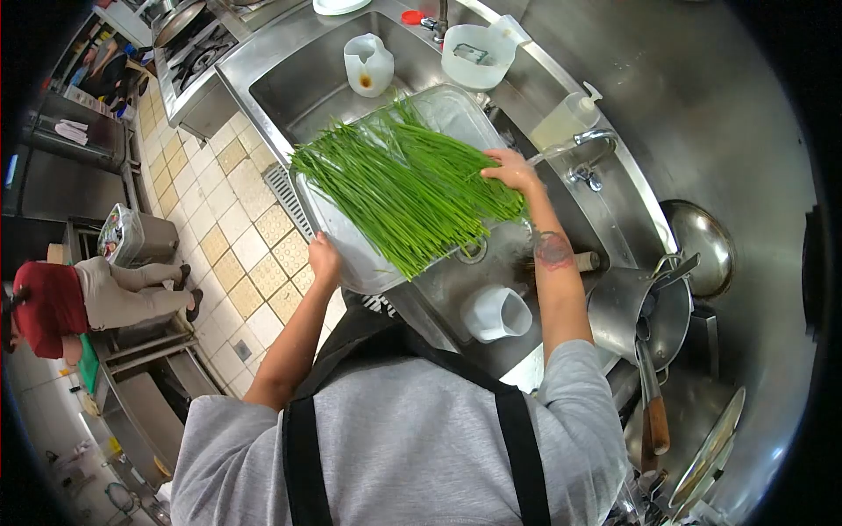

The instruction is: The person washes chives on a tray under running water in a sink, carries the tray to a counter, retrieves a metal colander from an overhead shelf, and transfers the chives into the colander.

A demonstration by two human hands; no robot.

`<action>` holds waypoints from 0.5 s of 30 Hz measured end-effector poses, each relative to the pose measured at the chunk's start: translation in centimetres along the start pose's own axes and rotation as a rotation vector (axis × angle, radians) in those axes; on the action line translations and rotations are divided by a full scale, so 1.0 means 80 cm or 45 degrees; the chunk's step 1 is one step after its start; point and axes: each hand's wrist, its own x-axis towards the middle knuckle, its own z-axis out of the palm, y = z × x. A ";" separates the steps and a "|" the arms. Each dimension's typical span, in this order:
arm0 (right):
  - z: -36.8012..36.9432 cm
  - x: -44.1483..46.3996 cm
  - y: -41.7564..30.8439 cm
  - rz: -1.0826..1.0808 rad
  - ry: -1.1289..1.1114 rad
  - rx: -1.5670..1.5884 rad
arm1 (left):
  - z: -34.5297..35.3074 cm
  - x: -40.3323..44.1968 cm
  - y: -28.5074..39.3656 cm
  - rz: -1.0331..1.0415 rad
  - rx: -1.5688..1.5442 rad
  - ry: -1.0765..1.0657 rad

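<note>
The left hand (324, 257) closes on the near left rim of a shallow tray (344, 254), while the right hand (513, 174), partly curled with its thumb apart, lies over the right-hand ends of a thick spread of green stalks (403, 184); whether it grips them cannot be told. The stalks lie in the tray, held over a two-basin steel sink (263, 92). What looks like running water leaves the tap (596, 145) beside the right hand. A dip of the tray, with only one hand seen on its rim, could send stalks sliding into the basin, and wet stems may slip loose. Bright green, long and thin, they run roughly parallel, with stray tips at the far left. Cut white jugs stand beyond, in the far basin (368, 66), and lie in the near one (497, 314).
</note>
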 end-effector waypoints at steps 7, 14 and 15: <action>-0.026 -0.002 -0.007 -0.248 0.160 -0.237 | 0.012 -0.013 0.002 0.023 -0.095 0.086; 0.084 -0.030 -0.029 -0.286 0.279 -1.099 | 0.027 0.000 -0.016 0.129 -0.206 0.168; 0.079 -0.028 -0.027 -0.338 0.308 -1.116 | 0.024 0.000 -0.015 0.129 -0.233 0.151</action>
